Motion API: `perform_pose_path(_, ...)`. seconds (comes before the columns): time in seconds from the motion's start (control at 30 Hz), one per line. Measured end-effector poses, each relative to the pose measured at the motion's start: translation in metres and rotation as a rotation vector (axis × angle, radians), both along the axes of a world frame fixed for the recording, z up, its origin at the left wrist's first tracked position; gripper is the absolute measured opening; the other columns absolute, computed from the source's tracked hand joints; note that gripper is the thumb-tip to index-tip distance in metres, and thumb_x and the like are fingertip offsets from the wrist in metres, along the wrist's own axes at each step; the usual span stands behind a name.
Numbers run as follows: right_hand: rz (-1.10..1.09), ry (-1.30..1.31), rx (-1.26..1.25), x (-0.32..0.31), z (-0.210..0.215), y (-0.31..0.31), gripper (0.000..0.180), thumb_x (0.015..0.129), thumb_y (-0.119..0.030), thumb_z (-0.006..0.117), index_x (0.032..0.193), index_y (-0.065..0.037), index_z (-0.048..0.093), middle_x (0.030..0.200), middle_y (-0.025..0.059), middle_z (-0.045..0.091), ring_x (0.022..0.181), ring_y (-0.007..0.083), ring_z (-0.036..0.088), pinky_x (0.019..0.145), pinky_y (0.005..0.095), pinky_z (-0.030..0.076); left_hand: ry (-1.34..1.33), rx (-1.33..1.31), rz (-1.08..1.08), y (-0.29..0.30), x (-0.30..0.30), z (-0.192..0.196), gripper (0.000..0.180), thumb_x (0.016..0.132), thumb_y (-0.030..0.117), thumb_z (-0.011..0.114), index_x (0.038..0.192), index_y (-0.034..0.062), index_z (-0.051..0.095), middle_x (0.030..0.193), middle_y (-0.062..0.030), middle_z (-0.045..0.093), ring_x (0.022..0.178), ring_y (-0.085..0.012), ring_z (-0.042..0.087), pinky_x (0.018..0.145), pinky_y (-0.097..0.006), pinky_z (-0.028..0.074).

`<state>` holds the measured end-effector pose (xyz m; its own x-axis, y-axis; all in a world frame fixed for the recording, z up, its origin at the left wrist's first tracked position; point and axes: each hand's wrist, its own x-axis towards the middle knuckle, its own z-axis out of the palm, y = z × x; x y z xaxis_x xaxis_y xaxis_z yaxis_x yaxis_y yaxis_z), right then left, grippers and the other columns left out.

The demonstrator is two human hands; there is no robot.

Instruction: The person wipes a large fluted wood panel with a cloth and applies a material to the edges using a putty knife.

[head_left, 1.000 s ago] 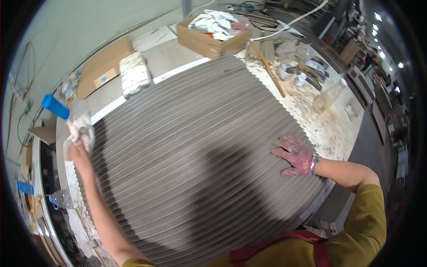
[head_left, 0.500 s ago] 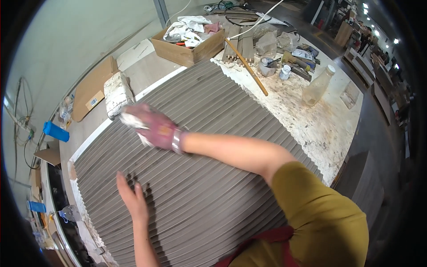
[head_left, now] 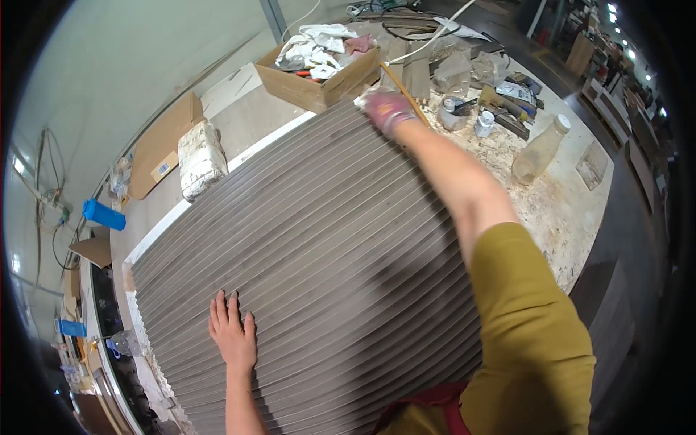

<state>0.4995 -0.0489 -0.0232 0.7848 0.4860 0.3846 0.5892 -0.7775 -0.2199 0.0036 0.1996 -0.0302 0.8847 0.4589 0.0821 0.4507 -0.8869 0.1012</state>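
Observation:
Long, parallel grey-brown strips (head_left: 304, 217) lie side by side and form a broad ribbed surface on the workbench. My right hand (head_left: 389, 110), in a purple glove, is at the far right end of the strips, close to a thin wooden stick (head_left: 407, 93). Its fingers are blurred but closed on what looks like a white cloth (head_left: 365, 98), pressed to the strips. My bare left hand (head_left: 233, 337) rests flat on the near left part of the strips, fingers apart and holding nothing.
Behind the strips stand a cardboard box (head_left: 319, 88) of rags and a white wrapped block (head_left: 201, 161). To the right, a stained white board (head_left: 540, 210) carries a clear bottle (head_left: 540, 150), a small white jar (head_left: 484, 124) and tools (head_left: 507, 109). A blue cup (head_left: 104, 214) stands at left.
My right hand has swept from the far left edge of the strips to their far right end. My left hand has turned and settled flat, slightly nearer and to the right.

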Motion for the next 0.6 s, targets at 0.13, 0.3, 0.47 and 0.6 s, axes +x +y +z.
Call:
perform_pose_path(0.13, -0.086, 0.139, -0.15, -0.074, 0.043, -0.122, 0.03, 0.089, -0.034, 0.046, 0.101, -0.014, 0.065, 0.1, 0.0118, 0.067, 0.092, 0.0314, 0.065, 0.082, 0.043, 0.052, -0.012, -0.01, 0.016, 0.002, -0.006, -0.005, 0.051, 0.09, 0.026, 0.051, 0.138, 0.0099, 0.044, 0.151, -0.0113, 0.032, 0.139, -0.0351, 0.027, 0.109, -0.052, 0.021)
perform_pose_path(0.3, 0.012, 0.528, -0.357, -0.163, 0.021, -0.236, 0.042, 0.091, -0.044, 0.045, 0.116, -0.016, 0.064, 0.12, 0.0118, 0.061, 0.109, 0.0313, 0.059, 0.093, 0.0424, 0.047, -0.023, -0.014, 0.011, 0.003, -0.011, -0.011, 0.05, 0.093, 0.029, 0.045, 0.14, 0.0113, 0.042, 0.151, -0.0112, 0.031, 0.14, -0.035, 0.025, 0.11, -0.052, 0.019)
perform_pose_path(0.47, -0.109, 0.509, -0.02, -0.141, 0.019, -0.241, 0.053, 0.09, -0.04, 0.055, 0.133, -0.011, 0.049, 0.13, 0.0213, 0.051, 0.117, 0.0345, 0.053, 0.101, 0.0395, 0.042, -0.013, -0.005, 0.004, 0.0, -0.01, -0.008, 0.049, 0.096, 0.032, 0.042, 0.141, 0.0122, 0.041, 0.151, -0.0107, 0.031, 0.14, -0.0343, 0.024, 0.11, -0.052, 0.018)
perform_pose_path(0.6, -0.399, 0.091, 0.064, -0.072, 0.012, -0.236, 0.065, 0.086, -0.029, 0.063, 0.14, -0.006, 0.035, 0.137, 0.0224, 0.043, 0.124, 0.0369, 0.046, 0.103, 0.0406, 0.04, -0.019, -0.007, -0.009, 0.004, -0.007, -0.008, 0.049, 0.096, 0.032, 0.043, 0.141, 0.012, 0.041, 0.151, -0.0104, 0.032, 0.14, -0.034, 0.024, 0.11, -0.052, 0.018)
